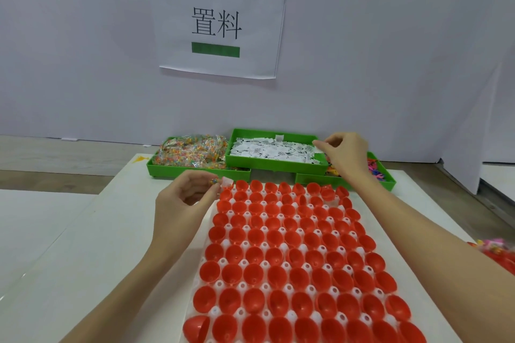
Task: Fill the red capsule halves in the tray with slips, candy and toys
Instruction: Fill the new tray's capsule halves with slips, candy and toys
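Observation:
Several rows of open red capsule halves (pixel 281 256) sit in a white tray (pixel 223 284) in front of me. My left hand (pixel 185 200) hovers at the tray's far left corner, pinching a small candy packet and a white slip (pixel 227 183). My right hand (pixel 344 153) reaches over the right edge of the green bin of white slips (pixel 274 151), its fingertips pinching a slip there. The bin of candy packets (pixel 192 152) lies to the left, and the bin of colourful toys (pixel 374 171) is partly hidden behind my right wrist.
A white wall with a paper sign (pixel 217 25) rises just behind the bins. A pile of red and pink items (pixel 498 253) lies at the right edge. The white board (pixel 83 245) under the tray extends to the left.

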`<state>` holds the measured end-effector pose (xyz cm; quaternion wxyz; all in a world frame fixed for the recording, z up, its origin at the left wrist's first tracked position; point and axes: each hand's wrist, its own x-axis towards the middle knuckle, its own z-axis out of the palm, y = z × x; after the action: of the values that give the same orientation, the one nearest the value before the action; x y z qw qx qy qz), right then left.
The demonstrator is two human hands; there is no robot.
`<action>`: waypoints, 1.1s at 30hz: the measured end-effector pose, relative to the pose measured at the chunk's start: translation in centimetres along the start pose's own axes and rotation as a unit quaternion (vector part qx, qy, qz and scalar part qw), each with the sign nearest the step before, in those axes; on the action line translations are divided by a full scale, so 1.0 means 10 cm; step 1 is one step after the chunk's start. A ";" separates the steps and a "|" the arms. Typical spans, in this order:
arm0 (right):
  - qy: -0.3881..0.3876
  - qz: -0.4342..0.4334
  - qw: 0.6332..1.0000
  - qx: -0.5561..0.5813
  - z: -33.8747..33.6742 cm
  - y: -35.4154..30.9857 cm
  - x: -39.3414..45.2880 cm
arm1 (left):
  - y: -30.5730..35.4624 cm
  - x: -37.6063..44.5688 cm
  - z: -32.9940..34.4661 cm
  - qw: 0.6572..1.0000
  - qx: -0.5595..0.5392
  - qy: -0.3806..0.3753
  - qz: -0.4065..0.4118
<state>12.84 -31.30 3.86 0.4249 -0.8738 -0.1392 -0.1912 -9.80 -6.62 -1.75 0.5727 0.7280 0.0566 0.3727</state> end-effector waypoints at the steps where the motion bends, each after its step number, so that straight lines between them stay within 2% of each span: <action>1: 0.005 0.000 1.000 -0.014 -0.01 0.02 -0.01 | 0.01 -0.01 0.00 1.000 -0.003 -0.002 0.000; 3: 0.000 0.005 0.999 -0.036 -0.03 0.06 -0.02 | 0.03 -0.02 0.01 1.000 0.001 -0.006 0.004; 9: -0.054 0.058 0.997 -0.002 -0.07 -0.05 -0.15 | 0.10 -0.05 0.01 0.999 -0.035 -0.028 -0.003; 12: -0.070 0.050 0.991 0.107 -0.17 -0.31 -0.44 | 0.17 -0.07 0.04 0.995 -0.078 -0.054 -0.027; 15: -0.143 0.069 0.950 0.268 -0.28 -0.61 -0.93 | 0.28 -0.13 0.08 0.986 -0.130 -0.086 -0.064; 17: -0.182 0.071 0.928 0.316 -0.32 -0.74 -1.25 | 0.34 -0.16 0.11 0.980 -0.138 -0.125 -0.068; 20: -0.203 0.051 0.931 0.298 -0.33 -0.83 -1.64 | 0.41 -0.22 0.15 0.967 -0.157 -0.189 -0.060; 22: -0.211 0.043 0.932 0.290 -0.33 -0.86 -1.80 | 0.45 -0.24 0.18 0.964 -0.161 -0.205 -0.056; 26: -0.237 0.067 0.913 0.325 -0.38 -0.91 -1.91 | 0.47 -0.26 0.19 0.976 -0.127 -0.168 -0.046; 29: -0.276 0.072 0.904 0.317 -0.43 -0.91 -1.82 | 0.45 -0.24 0.17 0.975 -0.131 -0.173 -0.046; 31: -0.248 0.052 0.923 0.291 -0.46 -0.86 -1.63 | 0.45 -0.23 0.15 0.973 -0.134 -0.182 -0.051; 33: -0.171 0.029 0.953 0.249 -0.49 -0.72 -1.32 | 0.45 -0.22 0.14 0.972 -0.132 -0.186 -0.063</action>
<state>-2.86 -31.94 5.58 0.6039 -0.7638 -0.2273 0.0148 -12.07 -10.37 0.99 0.6867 0.6973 -0.0549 0.1979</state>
